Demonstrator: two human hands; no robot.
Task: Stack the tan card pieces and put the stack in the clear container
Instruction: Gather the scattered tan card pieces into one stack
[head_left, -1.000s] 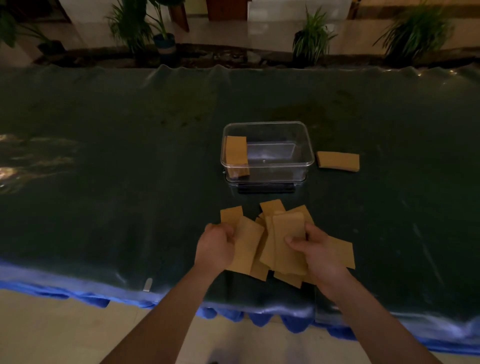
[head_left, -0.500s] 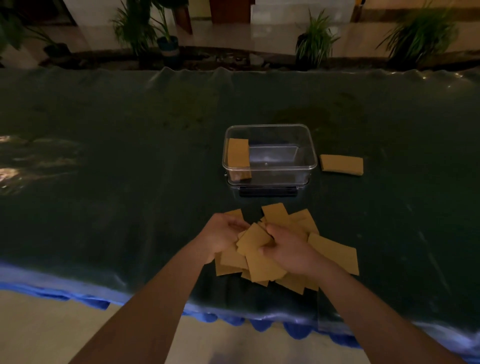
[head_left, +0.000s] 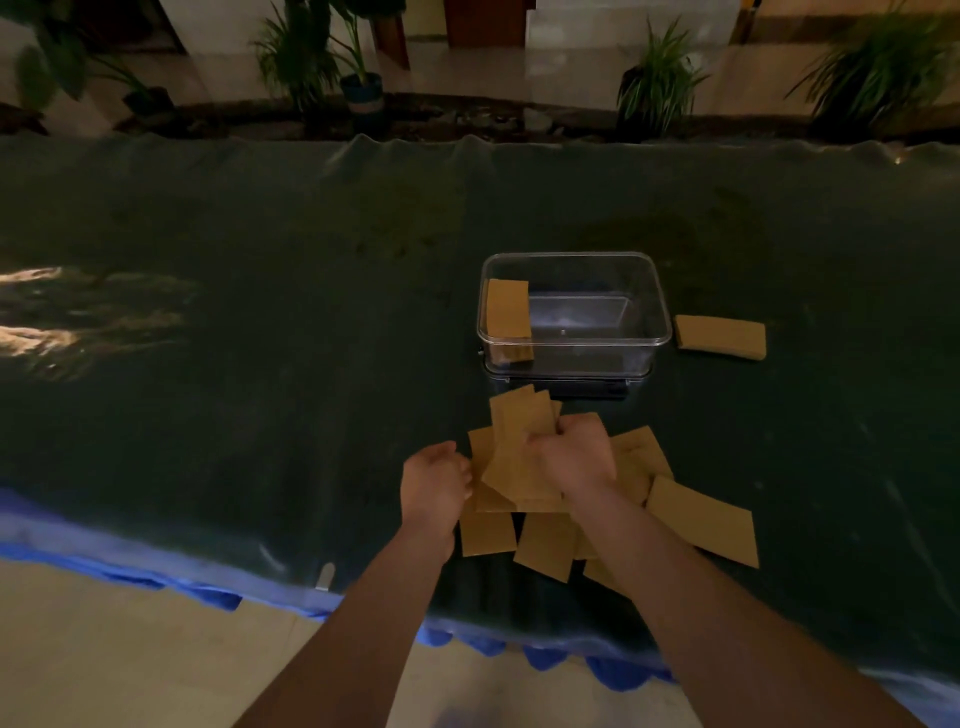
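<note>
Several tan card pieces (head_left: 698, 519) lie scattered near the table's front edge. My right hand (head_left: 574, 457) is closed on a bunch of tan cards (head_left: 519, 421) that stick up toward the clear container (head_left: 644, 340). My left hand (head_left: 434, 486) sits at the left edge of the pile, fingers curled against the cards. Behind the pile, the container holds one stack of tan cards (head_left: 506, 314) at its left end. Another tan stack (head_left: 719, 336) lies on the table right of the container.
A dark green cloth (head_left: 234, 415) covers the table, with a blue cloth edge (head_left: 130, 571) hanging at the front. Potted plants (head_left: 654, 88) stand on the floor beyond the far edge. Glare patches mark the left side of the cloth.
My right hand has gathered cards and moved forward toward the container. My left hand has slid to the pile's left edge. The loose cards have shifted.
</note>
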